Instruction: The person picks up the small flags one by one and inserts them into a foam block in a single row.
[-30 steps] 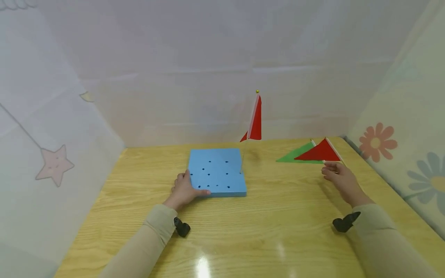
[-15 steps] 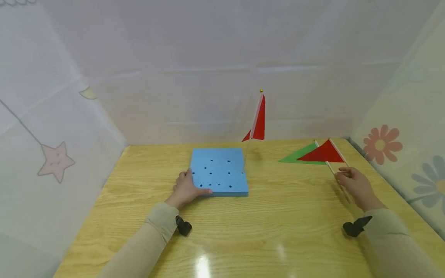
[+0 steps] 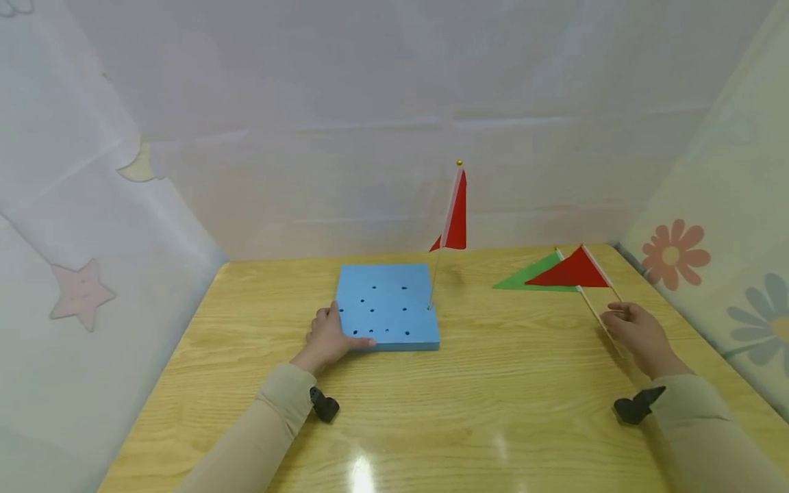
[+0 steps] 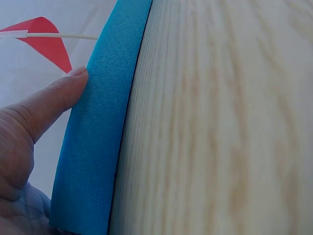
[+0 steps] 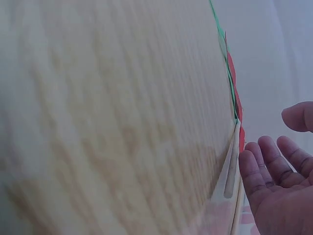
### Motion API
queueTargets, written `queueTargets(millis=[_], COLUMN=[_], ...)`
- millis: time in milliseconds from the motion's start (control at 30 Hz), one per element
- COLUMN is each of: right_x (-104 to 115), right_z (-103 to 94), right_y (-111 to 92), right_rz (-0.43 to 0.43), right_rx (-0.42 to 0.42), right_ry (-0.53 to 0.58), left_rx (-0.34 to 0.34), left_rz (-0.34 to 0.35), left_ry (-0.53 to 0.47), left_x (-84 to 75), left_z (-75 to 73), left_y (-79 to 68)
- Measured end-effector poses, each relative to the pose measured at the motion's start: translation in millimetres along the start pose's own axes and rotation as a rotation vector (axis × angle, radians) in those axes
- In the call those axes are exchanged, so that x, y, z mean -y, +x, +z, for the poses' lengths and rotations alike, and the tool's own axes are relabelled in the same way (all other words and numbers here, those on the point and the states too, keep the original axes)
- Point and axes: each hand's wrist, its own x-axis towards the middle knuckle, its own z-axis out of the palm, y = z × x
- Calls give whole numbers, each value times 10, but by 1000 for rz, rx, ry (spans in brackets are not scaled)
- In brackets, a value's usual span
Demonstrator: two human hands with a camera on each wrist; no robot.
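A blue foam block (image 3: 388,318) with several holes lies on the table. My left hand (image 3: 329,335) grips its near left corner, the thumb (image 4: 63,93) on the front edge and fingers along the left side. A red flag (image 3: 455,219) with a gold tip stands in a hole at the block's right edge, leaning slightly right. My right hand (image 3: 637,335) hovers by the sticks of two flags lying at the right, its fingers loosely bent and the thumb apart, holding nothing. The upper flag is red (image 3: 573,269); it partly covers a green flag (image 3: 524,275).
The wooden table (image 3: 493,404) runs back to a pale cloth wall (image 3: 370,137). Cloth sides printed with a star (image 3: 82,294) and flowers (image 3: 672,255) rise at left and right.
My right hand has moved right and back towards me, from the flags' cloth to beside their sticks. My left hand stays on the foam block. The head view has shifted slightly.
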Motion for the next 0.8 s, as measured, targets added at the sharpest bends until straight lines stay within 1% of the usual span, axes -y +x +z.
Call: queueTargets(millis=[200, 333, 633, 733, 800], right_x=[-21, -35, -80, -81, -80], right_z=[7, 3, 3, -12, -25], right_y=[-18, -32, 21, 27, 29], right_rz=[-1, -4, 29, 45, 48], right_rx=[16, -6, -36, -26, -22], right_ry=[28, 15, 28, -26, -119], left_rx=[-7, -8, -12, -12, -13], left_rz=[-12, -17, -15, -16, -13], left_ry=[5, 3, 6, 8, 11], left_x=[12, 27, 23, 17, 14], left_z=[-10, -10, -37, -51, -58], left_y=[-20, -19, -17, -24, -28])
